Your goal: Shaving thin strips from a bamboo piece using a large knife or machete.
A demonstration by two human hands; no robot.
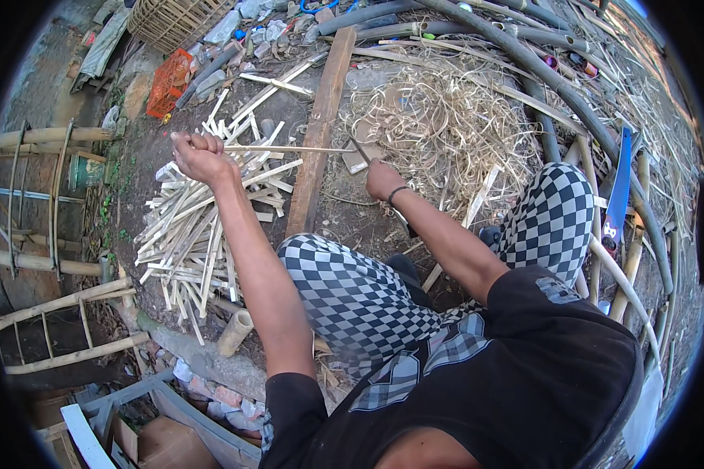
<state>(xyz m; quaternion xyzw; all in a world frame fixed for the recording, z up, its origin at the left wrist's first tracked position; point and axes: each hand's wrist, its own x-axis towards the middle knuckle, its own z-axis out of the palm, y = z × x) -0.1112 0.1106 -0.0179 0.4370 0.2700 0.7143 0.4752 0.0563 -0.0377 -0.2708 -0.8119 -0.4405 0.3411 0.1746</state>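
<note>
My left hand [203,159] is closed around one end of a thin bamboo strip [281,148]. From that fist the strip runs right, crossing above a brown wooden plank [321,137]. A knife is in my right hand [385,181], its narrow dark blade [360,151] angled up and left at the strip's far end; the fingers hide much of the handle. Whether blade and strip touch is too small to tell. Below my left hand lies a loose heap of split bamboo sticks [192,227]. Curly bamboo shavings [454,117] are piled beyond my right hand.
A blue handsaw [619,187] leans at the right among bamboo poles [555,78]. At the far left are an orange crate [168,82] and a woven basket [176,22]. A bamboo ladder [62,301] and a short bamboo piece [235,334] lie at the near left.
</note>
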